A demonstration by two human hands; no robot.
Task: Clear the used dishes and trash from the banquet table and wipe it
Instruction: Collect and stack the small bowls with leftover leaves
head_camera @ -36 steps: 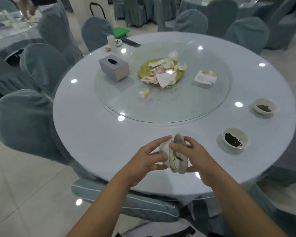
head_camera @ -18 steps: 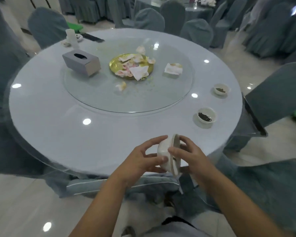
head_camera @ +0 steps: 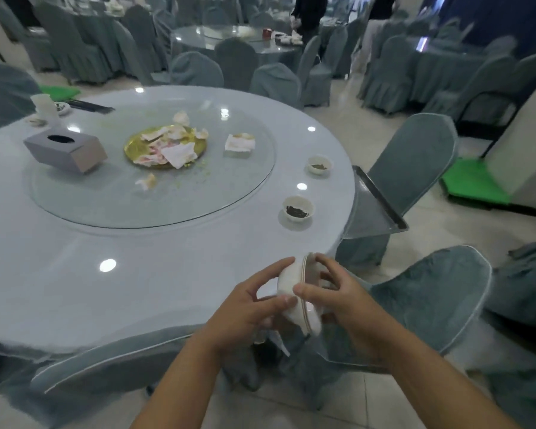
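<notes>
The person holds stacked white bowls (head_camera: 294,297), gold-lined at the rim and tipped on edge, over the near edge of the round table (head_camera: 75,289). The left hand (head_camera: 248,311) cups the bowls' underside, fingers curled; the right hand (head_camera: 338,301) pinches the rim. No writing is readable. Two small bowls (head_camera: 297,209) with dark tea leaves sit near the right edge. On the glass turntable (head_camera: 106,205) lie a gold plate (head_camera: 136,147) of crumpled napkins and a grey tissue box (head_camera: 65,151). A tray (head_camera: 375,205) rests on a covered chair (head_camera: 415,162) beside the table.

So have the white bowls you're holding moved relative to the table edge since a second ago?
Yes. The stacked white bowls, held by the left hand and right hand, were over the round table; now they hang past its near edge.
</notes>
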